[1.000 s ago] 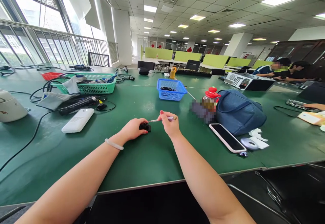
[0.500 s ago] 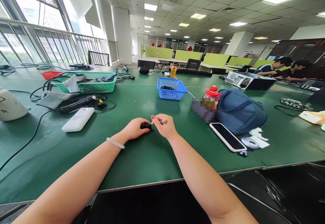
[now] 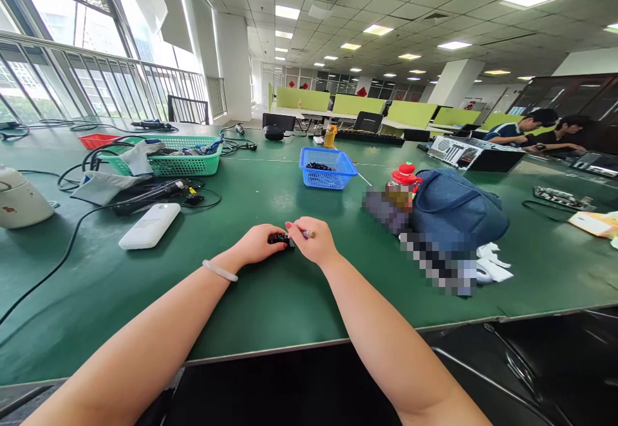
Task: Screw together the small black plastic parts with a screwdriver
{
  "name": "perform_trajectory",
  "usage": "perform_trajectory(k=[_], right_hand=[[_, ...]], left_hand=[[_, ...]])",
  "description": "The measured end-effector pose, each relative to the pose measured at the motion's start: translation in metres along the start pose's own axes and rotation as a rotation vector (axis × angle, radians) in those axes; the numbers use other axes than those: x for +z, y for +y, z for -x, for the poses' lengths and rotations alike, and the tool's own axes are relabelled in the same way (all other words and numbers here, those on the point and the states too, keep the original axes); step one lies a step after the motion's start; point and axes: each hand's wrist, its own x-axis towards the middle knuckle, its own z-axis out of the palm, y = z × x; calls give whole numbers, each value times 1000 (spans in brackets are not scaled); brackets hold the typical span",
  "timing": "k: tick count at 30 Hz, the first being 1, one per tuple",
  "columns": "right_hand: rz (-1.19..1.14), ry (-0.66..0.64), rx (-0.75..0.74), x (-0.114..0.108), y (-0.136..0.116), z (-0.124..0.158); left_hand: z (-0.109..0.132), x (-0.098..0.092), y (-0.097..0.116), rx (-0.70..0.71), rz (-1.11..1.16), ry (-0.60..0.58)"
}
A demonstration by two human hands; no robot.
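Observation:
My left hand (image 3: pixel 257 244) is closed around a small black part (image 3: pixel 278 239) on the green table top, thumb on the near side and fingers on the far side. A white bangle (image 3: pixel 220 270) circles that wrist. My right hand (image 3: pixel 318 239) pinches a slim pen-like tool (image 3: pixel 310 234), whose brownish rear end sticks out to the right. The tool's tip points toward the right end of the black part, where the fingers of both hands nearly meet. Fingers hide the tip, so I cannot tell whether it touches the part.
Ahead stands a blue basket (image 3: pixel 328 180) with black pieces inside. A green basket (image 3: pixel 193 166), cables and a white power bank (image 3: pixel 150 226) lie left. On the right are a blue bag (image 3: pixel 458 210), a red-lidded bottle (image 3: pixel 404 175) and a computer case (image 3: pixel 476 154). Two people sit far right.
My right hand and the tool have shifted very slightly left, toward the black part. The black part appears turned a little in my left hand, which otherwise stays in place.

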Motion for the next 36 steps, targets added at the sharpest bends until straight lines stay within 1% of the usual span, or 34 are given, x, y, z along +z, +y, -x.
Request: perform_trajectory(k=[6,9,16,19,22,27,36], right_hand=[[1,-21,-23,0,1,0],[-28,-19,-19,0,0,-1],[-249,73,109,2,5,-2],[-288,92,138,2,7,-2],[-254,71,112,1,4,-2],[-170,-5,35,-3,-1,-1],[-160,-48,10,-4,0,0]], left_hand=[[-2,2,-3,2,-16,14],[-3,2,-6,1,-12,0],[-3,1,-5,-35,16,-21],[-3,1,-5,-39,25,-19],[-3,1,-7,-29,37,-27],[-3,1,-7,-36,30,-29],[-3,1,-8,-21,10,-35]])
